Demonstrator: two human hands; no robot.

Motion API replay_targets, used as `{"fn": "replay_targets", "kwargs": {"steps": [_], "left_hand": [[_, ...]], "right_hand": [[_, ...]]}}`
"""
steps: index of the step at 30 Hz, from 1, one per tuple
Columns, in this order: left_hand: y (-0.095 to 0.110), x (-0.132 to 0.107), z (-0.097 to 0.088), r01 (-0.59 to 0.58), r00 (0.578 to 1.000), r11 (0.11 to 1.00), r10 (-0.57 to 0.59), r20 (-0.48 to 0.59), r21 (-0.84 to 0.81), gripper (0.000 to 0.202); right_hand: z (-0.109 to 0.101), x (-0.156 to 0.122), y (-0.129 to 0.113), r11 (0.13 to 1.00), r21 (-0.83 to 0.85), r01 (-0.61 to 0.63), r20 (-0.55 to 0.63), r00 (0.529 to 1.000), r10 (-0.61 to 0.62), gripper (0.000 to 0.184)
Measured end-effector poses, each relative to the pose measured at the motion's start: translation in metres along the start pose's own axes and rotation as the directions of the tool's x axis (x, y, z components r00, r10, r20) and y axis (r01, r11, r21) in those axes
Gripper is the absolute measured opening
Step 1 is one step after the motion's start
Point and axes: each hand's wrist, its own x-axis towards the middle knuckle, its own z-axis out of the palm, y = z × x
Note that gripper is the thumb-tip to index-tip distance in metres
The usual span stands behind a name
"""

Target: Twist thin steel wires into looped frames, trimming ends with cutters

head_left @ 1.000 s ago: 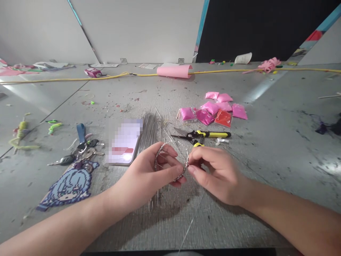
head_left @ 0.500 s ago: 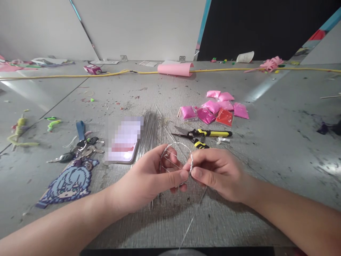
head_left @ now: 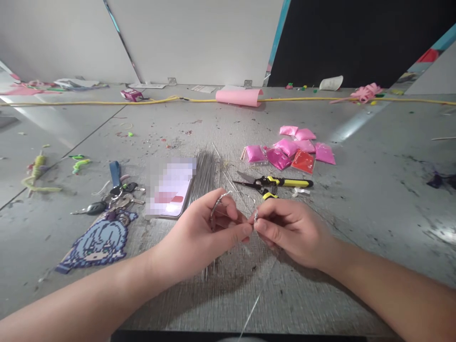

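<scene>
Between my hands is a ring of twisted silver wire, held just above the table. My left hand is closed on it, the ring's left side running over the fingers and the thumb pinching toward the right hand. My right hand pinches the ring's right side between thumb and forefinger, its other fingers curled. A long thin wire end slants down from below my right hand toward the table's front edge. Behind my left hand lies a bundle of straight wires. Yellow-and-black pruning snips rest open beyond my right hand.
A phone lies left of the wires, beside keys with a pixel-patterned charm. Several pink packets and a red packet sit beyond the snips. Along the back run a yellow cable and rolled pink paper.
The ring has tilted and shows less round between my hands. My left fingers have shifted closer to my right thumb. The whole view has moved slightly, so the table things appear further right.
</scene>
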Motion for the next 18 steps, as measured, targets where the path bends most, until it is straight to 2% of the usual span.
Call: {"fn": "replay_targets", "kwargs": {"steps": [2,4,5,7,8,9,10,11,12,15,18], "left_hand": [[0.001,0.002,-0.003,0.018,1.0,0.999,-0.019,-0.019,-0.046,0.029],[0.003,0.003,-0.005,0.047,0.998,0.992,-0.052,-0.039,-0.115,0.033],[0.004,0.004,-0.007,0.062,0.996,0.987,-0.071,-0.054,-0.15,0.034],[0.006,0.006,-0.009,0.093,0.99,0.976,-0.112,-0.087,-0.196,0.036],[0.007,0.008,-0.01,0.104,0.987,0.973,-0.127,-0.099,-0.207,0.036],[0.008,0.009,-0.011,0.109,0.985,0.971,-0.134,-0.106,-0.214,0.036],[0.008,0.01,-0.012,0.108,0.985,0.97,-0.134,-0.108,-0.22,0.034],[0.008,0.01,-0.013,0.102,0.986,0.969,-0.128,-0.105,-0.224,0.032],[0.007,0.011,-0.014,0.093,0.987,0.97,-0.119,-0.104,-0.226,0.03],[0.006,0.013,-0.017,0.078,0.984,0.973,-0.111,-0.143,-0.216,0.032],[0.006,0.014,-0.021,0.043,0.967,0.976,-0.094,-0.235,-0.214,0.034]], "right_hand": [[-0.009,0.003,0.0,0.962,-0.265,0.072,-0.004,0.997,-0.076,0.016],[-0.025,0.007,0.003,0.85,-0.519,0.086,-0.027,0.993,-0.117,0.031],[-0.034,0.008,0.005,0.755,-0.654,0.039,-0.081,0.989,-0.121,0.037],[-0.055,0.01,0.012,0.475,-0.878,-0.051,-0.127,0.983,-0.131,0.056],[-0.065,0.01,0.016,0.354,-0.926,-0.129,-0.165,0.983,-0.075,0.072],[-0.073,0.01,0.019,0.284,-0.937,-0.205,-0.209,0.978,0.016,0.085],[-0.081,0.009,0.022,0.263,-0.932,-0.248,-0.225,0.967,0.117,0.093],[-0.086,0.008,0.024,0.278,-0.927,-0.251,-0.2,0.959,0.199,0.095],[-0.089,0.008,0.024,0.299,-0.928,-0.223,-0.155,0.96,0.235,0.092],[-0.086,0.008,0.023,0.31,-0.934,-0.177,-0.122,0.974,0.189,0.075],[-0.076,0.011,0.021,0.272,-0.936,-0.223,-0.192,0.972,0.137,0.069]]}}
